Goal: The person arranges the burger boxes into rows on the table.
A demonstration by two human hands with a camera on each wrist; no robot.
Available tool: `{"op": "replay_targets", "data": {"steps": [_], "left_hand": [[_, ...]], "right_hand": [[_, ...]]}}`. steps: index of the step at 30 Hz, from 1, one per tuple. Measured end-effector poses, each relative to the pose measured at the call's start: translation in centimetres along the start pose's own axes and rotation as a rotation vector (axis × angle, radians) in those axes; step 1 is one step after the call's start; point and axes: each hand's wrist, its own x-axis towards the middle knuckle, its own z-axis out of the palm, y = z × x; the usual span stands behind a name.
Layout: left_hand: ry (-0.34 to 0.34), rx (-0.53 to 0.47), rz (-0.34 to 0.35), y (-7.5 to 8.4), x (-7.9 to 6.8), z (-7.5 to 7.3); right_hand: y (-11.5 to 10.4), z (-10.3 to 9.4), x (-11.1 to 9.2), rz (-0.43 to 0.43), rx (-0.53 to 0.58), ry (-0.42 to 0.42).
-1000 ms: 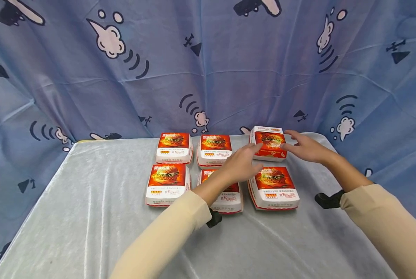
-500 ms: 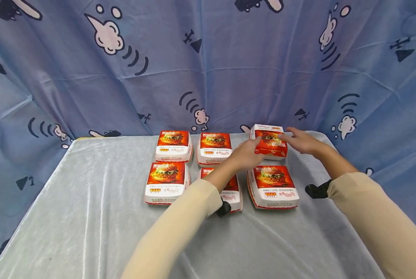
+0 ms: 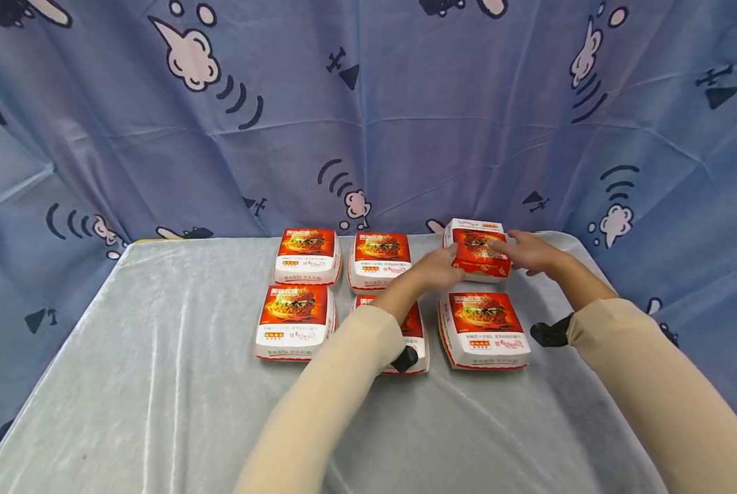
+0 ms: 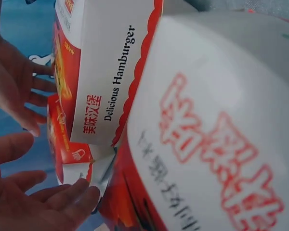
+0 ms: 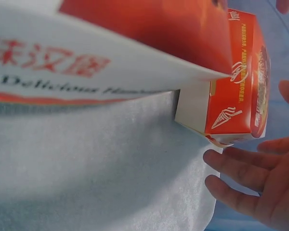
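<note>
A red and white hamburger box [image 3: 480, 250] stands at the back right of the table, its print turned the other way round from the other boxes. My left hand [image 3: 436, 269] reaches to its left side, fingers spread and loosely bent in the left wrist view. On the opposite side is my right hand [image 3: 529, 250], its thumb over the box top. Extended fingers of the right hand [image 5: 265, 178] come right up to the box's lower edge in the right wrist view. Directly in front lies another hamburger box [image 3: 486, 329].
To the left, two hamburger boxes stand at the back, one in the middle [image 3: 381, 261] and one further left [image 3: 307, 257]. Before them are a front left box [image 3: 296, 322] and a middle box [image 3: 414, 336], partly under my left sleeve. A blue patterned curtain [image 3: 294, 103] hangs behind the grey-covered table [image 3: 109, 384].
Both hands have closed in on the back right box from its two sides. That box has turned slightly; the other boxes stay where they were.
</note>
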Motion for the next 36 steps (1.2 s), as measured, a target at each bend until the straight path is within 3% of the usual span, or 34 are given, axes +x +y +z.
{"op": "replay_targets", "data": {"steps": [8, 18, 25, 36], "left_hand": [[-0.029, -0.011, -0.039, -0.1, 0.4, 0.2], [-0.063, -0.024, -0.011, -0.4, 1.1, 0.6], [-0.036, -0.003, -0.012, -0.2, 0.8, 0.5], [-0.064, 0.007, 0.042, -0.1, 0.5, 0.7]], "right_hand": [[0.1, 0.3, 0.6, -0.01, -0.016, 0.002], [-0.2, 1.0, 0.9, -0.007, -0.035, 0.042], [-0.4, 1.0, 0.8, -0.034, -0.04, 0.047], [-0.9, 0.9, 0.6, 0.013, -0.025, 0.021]]}}
